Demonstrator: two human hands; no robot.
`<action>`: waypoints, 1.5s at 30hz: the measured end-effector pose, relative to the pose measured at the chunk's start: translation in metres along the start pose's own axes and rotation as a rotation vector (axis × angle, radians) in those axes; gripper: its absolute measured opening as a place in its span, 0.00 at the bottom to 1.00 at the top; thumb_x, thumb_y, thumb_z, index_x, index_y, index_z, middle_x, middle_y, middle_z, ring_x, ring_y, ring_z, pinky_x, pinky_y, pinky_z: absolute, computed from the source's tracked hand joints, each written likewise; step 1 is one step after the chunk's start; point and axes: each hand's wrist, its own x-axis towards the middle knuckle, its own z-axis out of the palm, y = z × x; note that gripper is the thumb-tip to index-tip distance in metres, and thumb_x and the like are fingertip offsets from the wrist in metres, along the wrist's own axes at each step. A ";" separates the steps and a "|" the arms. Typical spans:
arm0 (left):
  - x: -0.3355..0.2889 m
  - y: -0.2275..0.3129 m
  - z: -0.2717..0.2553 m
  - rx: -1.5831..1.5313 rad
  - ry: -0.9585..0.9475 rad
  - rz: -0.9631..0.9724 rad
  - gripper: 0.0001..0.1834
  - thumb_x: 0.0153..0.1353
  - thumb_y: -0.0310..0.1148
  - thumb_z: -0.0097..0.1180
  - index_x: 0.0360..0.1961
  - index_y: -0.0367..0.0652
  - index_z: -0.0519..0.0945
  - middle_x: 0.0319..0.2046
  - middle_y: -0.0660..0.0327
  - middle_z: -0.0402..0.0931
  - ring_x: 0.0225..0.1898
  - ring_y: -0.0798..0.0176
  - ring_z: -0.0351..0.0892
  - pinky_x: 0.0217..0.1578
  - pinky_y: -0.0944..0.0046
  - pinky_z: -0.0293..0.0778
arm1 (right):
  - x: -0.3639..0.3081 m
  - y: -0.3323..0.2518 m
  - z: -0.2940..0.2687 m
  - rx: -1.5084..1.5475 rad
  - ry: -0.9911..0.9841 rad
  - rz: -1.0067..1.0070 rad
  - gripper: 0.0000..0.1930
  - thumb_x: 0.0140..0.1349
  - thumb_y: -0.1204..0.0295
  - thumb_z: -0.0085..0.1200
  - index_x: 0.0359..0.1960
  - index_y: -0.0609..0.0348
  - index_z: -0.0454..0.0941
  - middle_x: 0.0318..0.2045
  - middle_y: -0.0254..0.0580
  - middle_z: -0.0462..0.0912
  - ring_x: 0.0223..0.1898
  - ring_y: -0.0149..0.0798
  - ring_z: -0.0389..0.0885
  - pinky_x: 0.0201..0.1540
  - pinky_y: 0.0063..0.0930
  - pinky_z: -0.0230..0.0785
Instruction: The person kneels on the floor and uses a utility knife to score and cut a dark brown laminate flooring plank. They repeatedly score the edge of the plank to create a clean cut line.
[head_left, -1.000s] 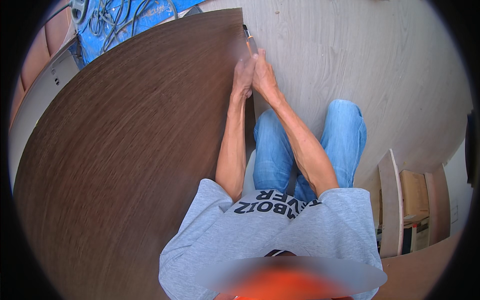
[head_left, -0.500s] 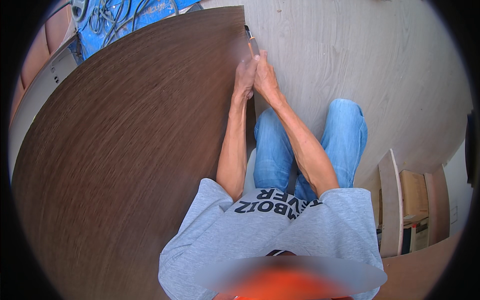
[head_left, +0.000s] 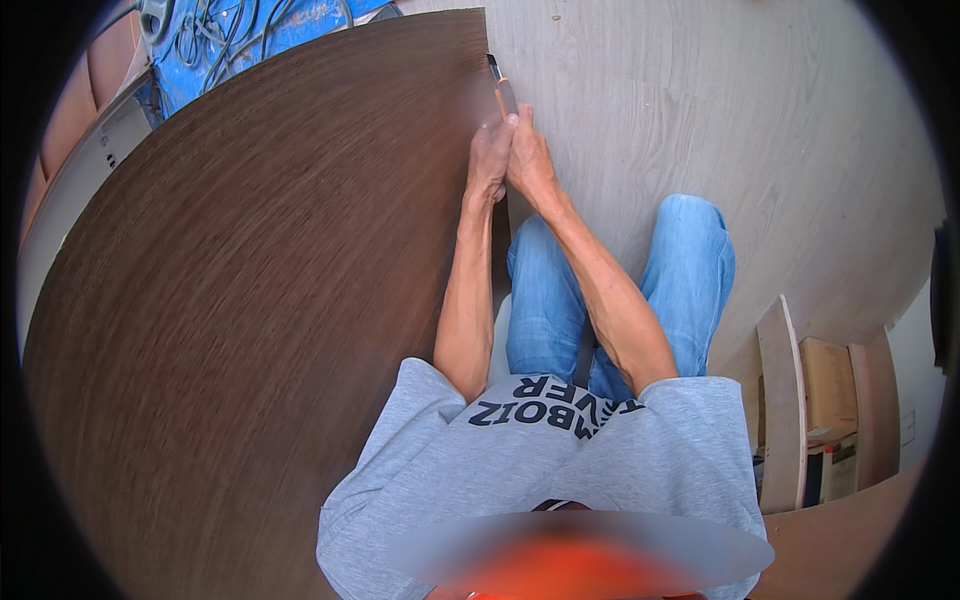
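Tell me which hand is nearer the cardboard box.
Right. The right hand is ahead and left of the box; the left hand is farther left, by the board.

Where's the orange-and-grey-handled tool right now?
Head view, upper centre: the tool is in the right hand, its tip by the brown panel's right edge.

Right hand (head_left: 531,157) grips orange-and-grey utility knife (head_left: 505,93), black tip at right edge of dark brown wood-grain panel (head_left: 250,250). Left hand (head_left: 488,153) at same edge, touching right hand. 2 jeans-clad knees (head_left: 690,240) over grey wood-grain floor (head_left: 800,130). Cables (head_left: 238,35) on blue sheet (head_left: 178,88), upper left. Cardboard box (head_left: 828,385) between wooden boards (head_left: 782,400), lower right.
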 end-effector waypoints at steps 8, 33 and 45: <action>-0.003 -0.007 -0.004 0.007 -0.001 -0.018 0.27 0.66 0.46 0.59 0.56 0.37 0.69 0.41 0.62 0.74 0.41 0.71 0.73 0.43 0.68 0.73 | -0.005 0.006 0.000 -0.004 -0.018 -0.016 0.15 0.71 0.63 0.46 0.47 0.63 0.63 0.29 0.58 0.82 0.34 0.64 0.82 0.33 0.53 0.70; -0.014 -0.021 -0.006 -0.002 0.015 -0.013 0.28 0.66 0.46 0.59 0.57 0.37 0.69 0.42 0.62 0.74 0.42 0.71 0.73 0.44 0.68 0.73 | -0.020 0.009 0.002 -0.009 -0.027 0.008 0.14 0.72 0.62 0.42 0.47 0.61 0.62 0.31 0.55 0.83 0.34 0.61 0.84 0.33 0.50 0.72; -0.022 -0.026 -0.006 0.013 0.040 -0.035 0.28 0.66 0.46 0.58 0.58 0.37 0.68 0.43 0.62 0.73 0.43 0.70 0.73 0.45 0.66 0.73 | -0.027 0.015 0.004 0.026 -0.054 0.090 0.15 0.72 0.62 0.42 0.48 0.61 0.64 0.31 0.57 0.83 0.34 0.62 0.84 0.34 0.52 0.72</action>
